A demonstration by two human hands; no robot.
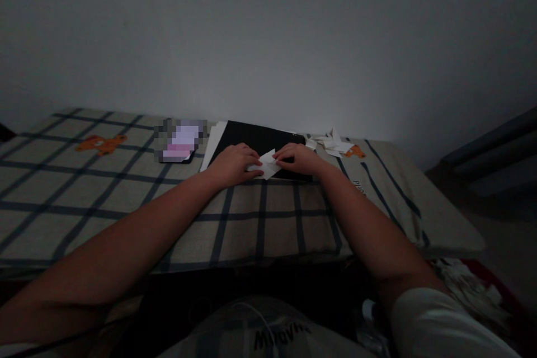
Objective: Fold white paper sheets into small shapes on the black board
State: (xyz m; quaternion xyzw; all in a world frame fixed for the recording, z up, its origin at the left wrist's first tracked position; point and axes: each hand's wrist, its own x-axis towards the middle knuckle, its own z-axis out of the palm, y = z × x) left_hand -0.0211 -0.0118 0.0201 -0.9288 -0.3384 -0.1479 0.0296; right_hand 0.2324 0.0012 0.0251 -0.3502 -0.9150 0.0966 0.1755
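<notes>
Both my arms reach forward over a checked cloth [126, 201]. My left hand [232, 163] and my right hand [300, 159] press down with curled fingers on a small folded white paper [267, 165]. The paper lies between them on a flat black board [255, 140]. The left fingers hold its left edge and the right fingers hold its right edge. A white sheet [212, 144] sticks out from under the board's left side.
A pile of small white paper pieces [331, 143] lies right of the board. A blurred-out object [180, 141] lies left of it. The cloth shows orange bear prints [100, 144]. A plain wall rises behind. Crumpled white material [465, 285] lies low on the right.
</notes>
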